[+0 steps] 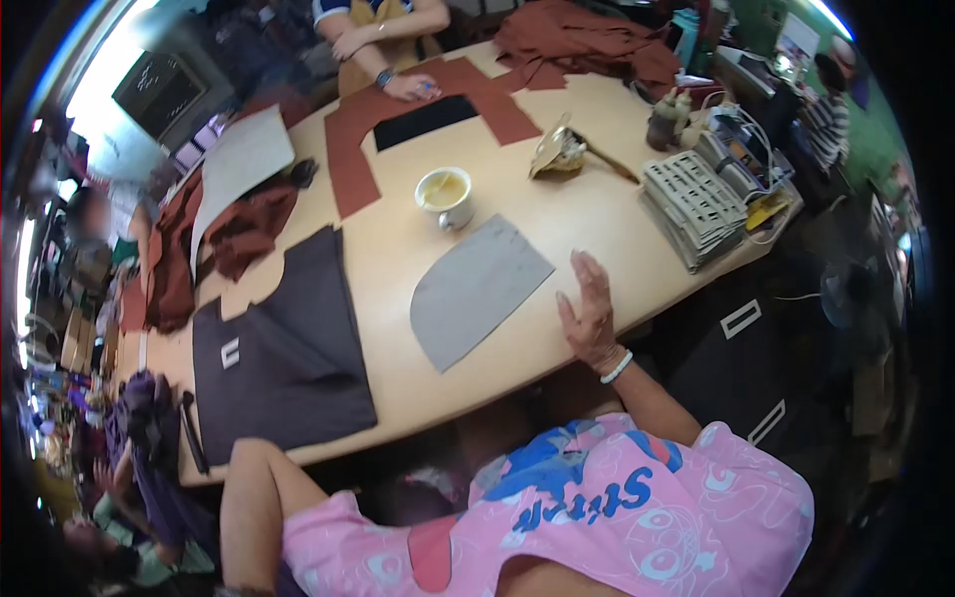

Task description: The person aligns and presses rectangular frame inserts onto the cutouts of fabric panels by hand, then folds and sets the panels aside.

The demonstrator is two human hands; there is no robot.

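My right hand (589,316), with a pale bracelet at the wrist, is raised near the front edge of the table, its fingers stretched out and holding nothing. Just left of it lies a flat grey piece (482,289) with one rounded side; I cannot tell if it is cloth or card. Behind that stands a white cup (435,213) with yellowish contents. A dark cloth panel (288,358), bearing a small white U-shaped mark, lies to the left. My left elbow bends by the table edge, and my left hand is out of the frame.
Across the table (383,269), a person's hand (412,88) rests by a rust-brown cloth piece (353,149) with a black patch (428,121). A crumpled wrapper (555,154) with a handled tool, stacked cut-out cards (696,199) and bottles (668,121) stand right. Rust cloth (587,45) lies behind.
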